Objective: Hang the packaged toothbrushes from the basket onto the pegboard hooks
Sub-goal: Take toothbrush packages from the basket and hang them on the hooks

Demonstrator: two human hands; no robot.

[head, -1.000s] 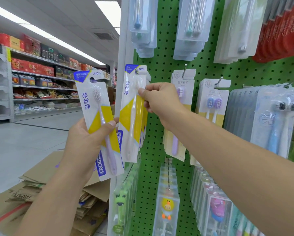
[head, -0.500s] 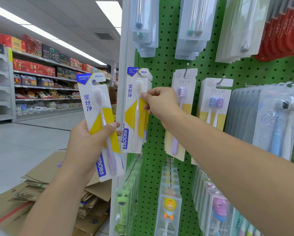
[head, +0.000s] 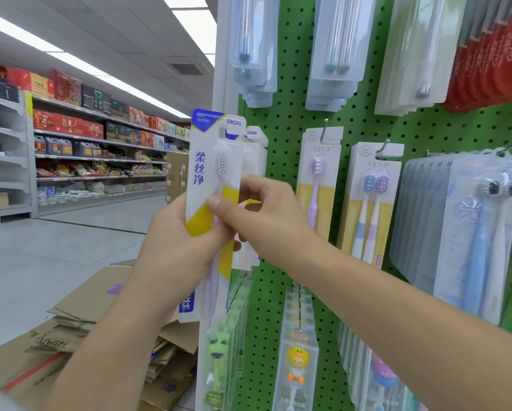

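A white, yellow and blue packaged toothbrush [head: 211, 173] with a pink brush stands upright in front of the green pegboard [head: 281, 137]. My left hand [head: 174, 256] grips its lower half from the left. My right hand [head: 257, 215] pinches its middle from the right with thumb and fingers. Just behind it, matching packs [head: 254, 149] hang on a hook at the pegboard's left edge. The basket is out of view.
Other toothbrush packs hang on hooks: a purple one [head: 317, 185], a twin pack [head: 370, 200], clear packs above [head: 334, 51] and children's packs below [head: 297, 360]. Flattened cardboard boxes [head: 71, 336] lie on the floor at lower left. Store shelves [head: 85, 149] line the aisle.
My right hand let go of the pack now hanging on the hook and came back to the pack in my left hand. My left hand lifted that pack up and to the right.
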